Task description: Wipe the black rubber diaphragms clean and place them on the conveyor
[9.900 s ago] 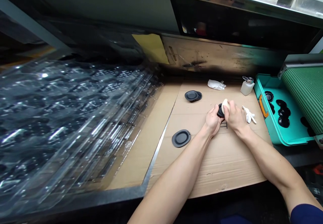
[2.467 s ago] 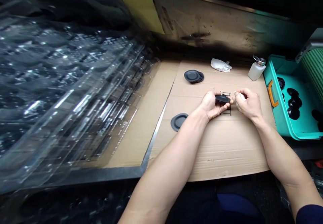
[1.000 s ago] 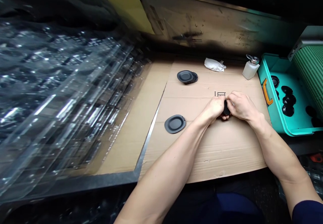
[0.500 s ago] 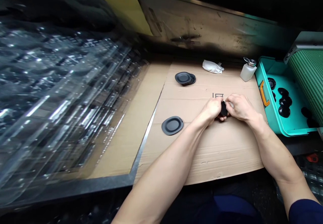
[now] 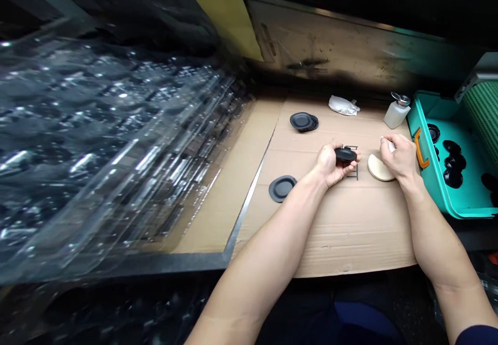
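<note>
My left hand (image 5: 330,164) grips a black oval plastic part (image 5: 346,154), tilted so that its smooth side shows, with fingers curled under it. To the right, my right hand (image 5: 400,155) is closed with a small white cloth-like piece (image 5: 390,146) between thumb and fingers. Beside and partly under that hand is a round beige pad (image 5: 379,168); whether the fingers touch it I cannot tell. A single dark oval dish-shaped part (image 5: 282,188) lies left of my left forearm. Farther back sits a small overlapping stack of similar black parts (image 5: 303,122).
A crumpled white wipe (image 5: 344,105) and a pump bottle (image 5: 397,111) stand at the back of the cardboard (image 5: 350,231). At right is a teal bin (image 5: 447,199) holding several black parts, by a green belt (image 5: 484,111). Stacked clear plastic trays (image 5: 128,142) fill the left.
My hands have moved apart. The black part stays in my left hand and has turned, while my right hand has gone right, uncovering the beige pad. The view has shifted left.
</note>
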`<action>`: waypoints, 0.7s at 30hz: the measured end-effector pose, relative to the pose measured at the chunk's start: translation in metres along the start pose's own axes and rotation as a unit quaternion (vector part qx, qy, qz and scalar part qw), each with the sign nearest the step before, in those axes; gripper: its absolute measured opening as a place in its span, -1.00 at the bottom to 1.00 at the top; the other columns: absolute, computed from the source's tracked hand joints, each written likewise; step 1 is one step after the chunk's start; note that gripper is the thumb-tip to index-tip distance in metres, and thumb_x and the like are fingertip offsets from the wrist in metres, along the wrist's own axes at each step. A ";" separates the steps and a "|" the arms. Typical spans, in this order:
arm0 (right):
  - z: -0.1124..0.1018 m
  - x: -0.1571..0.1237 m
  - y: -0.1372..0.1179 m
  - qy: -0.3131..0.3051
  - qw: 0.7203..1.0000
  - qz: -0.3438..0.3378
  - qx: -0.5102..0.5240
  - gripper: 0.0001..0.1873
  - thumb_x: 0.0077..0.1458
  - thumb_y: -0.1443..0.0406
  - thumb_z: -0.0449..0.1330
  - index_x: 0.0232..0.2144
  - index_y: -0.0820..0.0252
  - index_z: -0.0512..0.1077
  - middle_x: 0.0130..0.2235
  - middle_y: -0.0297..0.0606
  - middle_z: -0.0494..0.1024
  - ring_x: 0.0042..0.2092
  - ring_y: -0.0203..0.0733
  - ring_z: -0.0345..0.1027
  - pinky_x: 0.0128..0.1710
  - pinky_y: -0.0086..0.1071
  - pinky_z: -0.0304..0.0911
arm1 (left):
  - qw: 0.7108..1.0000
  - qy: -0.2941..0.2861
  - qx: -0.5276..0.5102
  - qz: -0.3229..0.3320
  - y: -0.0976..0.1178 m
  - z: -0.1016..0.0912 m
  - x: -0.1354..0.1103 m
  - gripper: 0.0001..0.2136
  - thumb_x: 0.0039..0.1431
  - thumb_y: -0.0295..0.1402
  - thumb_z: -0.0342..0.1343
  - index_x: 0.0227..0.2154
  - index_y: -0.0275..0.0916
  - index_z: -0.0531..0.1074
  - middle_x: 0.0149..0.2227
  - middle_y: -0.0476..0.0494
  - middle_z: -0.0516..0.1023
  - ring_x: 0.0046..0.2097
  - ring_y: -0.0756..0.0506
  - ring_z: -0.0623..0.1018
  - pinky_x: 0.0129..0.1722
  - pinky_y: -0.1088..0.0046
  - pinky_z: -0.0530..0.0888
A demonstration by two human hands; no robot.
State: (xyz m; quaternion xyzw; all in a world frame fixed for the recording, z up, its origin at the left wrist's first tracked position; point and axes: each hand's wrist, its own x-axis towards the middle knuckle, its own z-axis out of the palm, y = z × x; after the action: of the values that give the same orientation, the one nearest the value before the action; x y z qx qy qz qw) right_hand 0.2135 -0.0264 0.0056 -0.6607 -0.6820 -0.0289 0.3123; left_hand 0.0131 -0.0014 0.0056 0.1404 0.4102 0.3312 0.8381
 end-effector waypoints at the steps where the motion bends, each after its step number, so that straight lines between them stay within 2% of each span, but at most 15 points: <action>1: 0.000 0.001 0.003 0.006 1.000 0.007 -0.003 -0.70 0.29 0.23 0.05 -0.25 0.18 0.57 -0.19 -0.06 0.65 -0.12 -0.02 0.50 -0.05 -0.25 0.32 | 1.000 -0.011 0.004 0.008 -0.001 0.000 0.000 -0.58 0.40 -0.22 -0.19 -0.15 -0.45 0.48 -0.49 -0.26 0.54 -0.58 -0.01 0.44 -0.65 0.57 0.40; 5: 0.002 0.004 0.016 0.001 0.999 0.049 -0.020 -0.68 0.27 0.24 0.05 -0.22 0.24 0.59 -0.16 -0.02 0.66 -0.10 0.00 0.51 -0.04 -0.25 0.31 | 0.996 -0.070 0.023 0.052 -0.004 -0.001 -0.003 -0.55 0.43 -0.07 -0.11 -0.10 -0.38 0.48 -0.35 -0.29 0.60 -0.44 -0.07 0.59 -0.50 0.50 0.52; 8: 0.007 0.004 0.024 -0.013 0.997 0.073 -0.032 -0.64 0.28 0.24 0.03 -0.17 0.27 0.60 -0.13 0.02 0.67 -0.07 0.03 0.51 -0.03 -0.24 0.29 | 0.988 -0.123 0.040 0.084 -0.005 -0.003 -0.014 -0.59 0.39 -0.05 0.05 0.06 -0.29 0.43 -0.18 -0.29 0.63 -0.28 -0.12 0.66 -0.38 0.46 0.56; 10: 0.011 0.003 0.029 -0.010 0.997 0.074 -0.032 -0.63 0.28 0.23 0.03 -0.16 0.27 0.60 -0.12 0.02 0.67 -0.06 0.04 0.51 -0.03 -0.24 0.28 | 0.980 -0.134 0.072 0.128 -0.009 -0.006 -0.027 -0.52 0.31 -0.07 0.19 0.17 -0.24 0.39 -0.07 -0.29 0.62 -0.19 -0.13 0.67 -0.29 0.42 0.56; 12: 0.016 0.002 0.033 -0.008 0.997 0.073 -0.035 -0.63 0.28 0.23 0.03 -0.17 0.27 0.61 -0.12 0.00 0.67 -0.07 0.04 0.51 -0.04 -0.25 0.27 | 0.962 -0.101 0.136 0.212 -0.018 -0.009 -0.043 -0.35 0.16 -0.16 0.36 0.26 -0.20 0.32 0.01 -0.30 0.61 -0.08 -0.14 0.66 -0.14 0.38 0.56; 13: 0.018 0.002 0.035 -0.010 0.997 0.074 -0.037 -0.63 0.27 0.23 0.03 -0.18 0.26 0.62 -0.13 -0.01 0.67 -0.07 0.04 0.51 -0.05 -0.25 0.26 | 0.944 -0.071 0.179 0.267 -0.023 -0.010 -0.052 -0.24 0.06 -0.22 0.44 0.31 -0.18 0.28 0.04 -0.30 0.60 -0.02 -0.15 0.64 -0.05 0.35 0.55; 16: 0.022 0.002 0.039 -0.021 0.995 0.086 -0.044 -0.62 0.27 0.21 0.04 -0.15 0.23 0.63 -0.12 -0.02 0.67 -0.08 0.04 0.51 -0.08 -0.25 0.25 | 0.858 0.026 0.303 0.414 -0.042 -0.011 -0.079 0.05 -0.15 -0.33 0.56 0.41 -0.10 0.14 0.12 -0.28 0.56 0.19 -0.21 0.54 0.21 0.26 0.45; 18: 0.022 0.002 0.039 -0.025 0.993 0.100 -0.054 -0.60 0.28 0.20 0.04 -0.11 0.23 0.63 -0.09 0.00 0.67 -0.08 0.05 0.50 -0.09 -0.24 0.24 | 0.812 0.074 0.349 0.461 -0.053 -0.008 -0.094 0.09 -0.17 -0.31 0.57 0.43 -0.05 0.09 0.18 -0.31 0.52 0.25 -0.26 0.48 0.25 0.21 0.42; 21: 0.019 0.002 0.038 -0.032 0.989 0.126 -0.073 -0.58 0.29 0.19 0.03 -0.08 0.24 0.63 -0.08 0.04 0.66 -0.09 0.08 0.49 -0.11 -0.22 0.23 | 0.787 0.113 0.372 0.479 -0.063 -0.003 -0.108 0.05 -0.14 -0.30 0.56 0.40 -0.04 0.13 0.25 -0.35 0.46 0.28 -0.31 0.45 0.22 0.17 0.45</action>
State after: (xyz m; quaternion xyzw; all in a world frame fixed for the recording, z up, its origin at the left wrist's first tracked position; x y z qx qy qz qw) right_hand 0.2414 -0.0114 -0.0227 -0.7631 -0.5988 -0.0177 0.2427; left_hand -0.0095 -0.1209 0.0365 0.5809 0.4736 0.5255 0.4026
